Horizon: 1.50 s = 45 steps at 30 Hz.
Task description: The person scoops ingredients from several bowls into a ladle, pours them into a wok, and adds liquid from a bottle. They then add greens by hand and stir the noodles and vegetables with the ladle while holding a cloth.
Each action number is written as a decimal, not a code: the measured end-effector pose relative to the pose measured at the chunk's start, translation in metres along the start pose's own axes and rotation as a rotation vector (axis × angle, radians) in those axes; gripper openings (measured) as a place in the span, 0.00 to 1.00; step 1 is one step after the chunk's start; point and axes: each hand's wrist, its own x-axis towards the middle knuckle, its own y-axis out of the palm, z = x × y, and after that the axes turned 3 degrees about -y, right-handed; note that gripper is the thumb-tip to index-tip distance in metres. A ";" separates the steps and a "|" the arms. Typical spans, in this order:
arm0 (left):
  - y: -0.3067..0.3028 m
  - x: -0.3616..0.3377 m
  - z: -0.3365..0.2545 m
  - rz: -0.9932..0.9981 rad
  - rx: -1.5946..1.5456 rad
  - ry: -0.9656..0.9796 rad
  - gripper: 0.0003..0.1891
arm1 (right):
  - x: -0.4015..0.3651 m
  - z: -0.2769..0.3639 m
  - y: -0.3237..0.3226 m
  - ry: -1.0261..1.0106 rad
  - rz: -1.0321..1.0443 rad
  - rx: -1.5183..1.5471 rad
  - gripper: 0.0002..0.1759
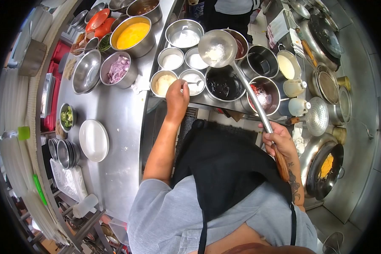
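My right hand [280, 139] is closed around the wooden handle of a long metal ladle [253, 94]. White powder [216, 53] lies in the ladle's bowl, which hangs over the pots at the back. My left hand [178, 100] pinches the handle of a small spoon [195, 82], whose tip is in a bowl of white powder [193, 77]. Beside that hand stands a bowl of pale yellowish granules [163, 83]. Two more small bowls of white seasoning, one of them a white bowl [171, 59], sit just behind.
To the right are a pot of dark liquid [225, 84], a pot with red contents [264, 95], squeeze bottles [295, 88] and a wok with yellow food [326, 166]. At left stand chopped onions [117, 70], a yellow liquid pot [132, 36] and an oval plate [94, 140]. Another person [228, 17] stands opposite.
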 end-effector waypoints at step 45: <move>0.005 0.010 0.019 -0.030 0.074 -0.112 0.06 | -0.032 -0.045 -0.010 0.084 -0.202 -0.324 0.17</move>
